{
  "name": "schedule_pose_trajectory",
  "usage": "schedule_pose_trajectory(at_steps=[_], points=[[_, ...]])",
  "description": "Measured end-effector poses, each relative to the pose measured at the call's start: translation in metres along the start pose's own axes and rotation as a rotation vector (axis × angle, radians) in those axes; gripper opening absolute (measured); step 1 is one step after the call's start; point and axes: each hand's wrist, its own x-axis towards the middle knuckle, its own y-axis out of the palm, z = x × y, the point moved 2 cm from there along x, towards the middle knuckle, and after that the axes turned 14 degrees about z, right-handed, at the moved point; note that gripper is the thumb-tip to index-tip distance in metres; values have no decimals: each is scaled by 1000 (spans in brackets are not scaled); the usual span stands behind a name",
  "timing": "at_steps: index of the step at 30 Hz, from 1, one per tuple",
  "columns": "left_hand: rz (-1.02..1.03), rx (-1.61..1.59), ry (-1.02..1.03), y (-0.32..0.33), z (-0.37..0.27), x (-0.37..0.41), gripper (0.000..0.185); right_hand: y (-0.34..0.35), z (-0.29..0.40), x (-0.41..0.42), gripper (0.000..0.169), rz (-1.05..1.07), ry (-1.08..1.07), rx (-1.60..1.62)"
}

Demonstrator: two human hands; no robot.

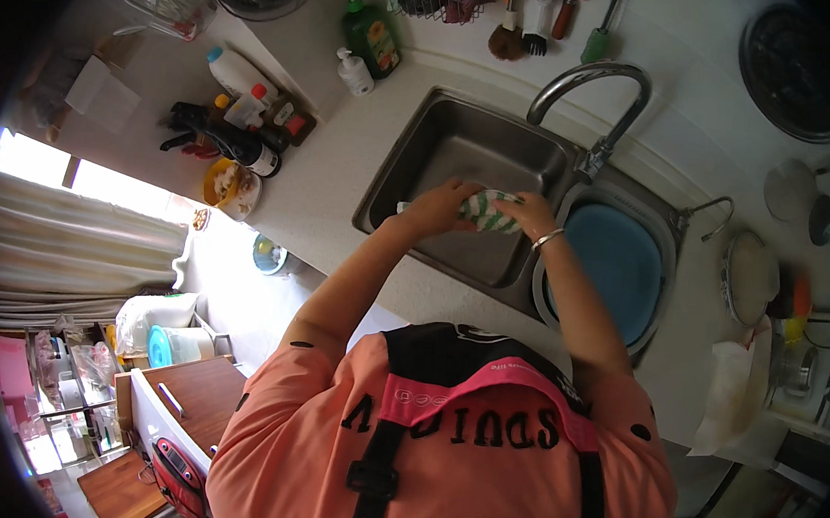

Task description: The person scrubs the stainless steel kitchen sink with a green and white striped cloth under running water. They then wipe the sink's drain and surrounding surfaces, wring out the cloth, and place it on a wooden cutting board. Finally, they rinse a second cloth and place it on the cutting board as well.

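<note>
Over the left basin of a stainless-steel sink, a green-and-white striped cloth is bunched between both hands. My left hand grips its left part, and a short end of the cloth sticks out beyond that hand. My right hand, with a silver bangle at the wrist, holds the other side. A chrome faucet arches above the sink behind the hands. In the right basin sits a blue plastic basin, partly hidden by my right forearm.
A green pump bottle and a white pump bottle stand behind the sink. Several condiment bottles and a yellow bowl are on the left counter. A small tap rises at the right. Brushes hang on the wall.
</note>
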Motion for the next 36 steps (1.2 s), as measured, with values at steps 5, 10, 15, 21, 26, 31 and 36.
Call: schedule_pose_trajectory(at_steps=[5,10,15,21,26,31,36], points=[[-49,-701,123,13,3,-3,32,9,9,-16,30,225,-220,809],[8,-909,130,2,4,-8,16,4,15,-35,40,219,-238,396],[136,-878,98,-17,-17,-9,8,-37,-13,-34,40,113,-67,-206],[30,-545,190,-10,-31,11,12,-42,-18,-101,23,-63,-158,-158],[77,-341,636,38,-99,28,18,-57,-12,-208,23,-398,-324,-436],[743,193,502,138,-125,53,25,5,-80,-291,26,-228,-212,-383],[282,413,409,233,-169,52,53,58,-150,-319,19,-451,29,-350]])
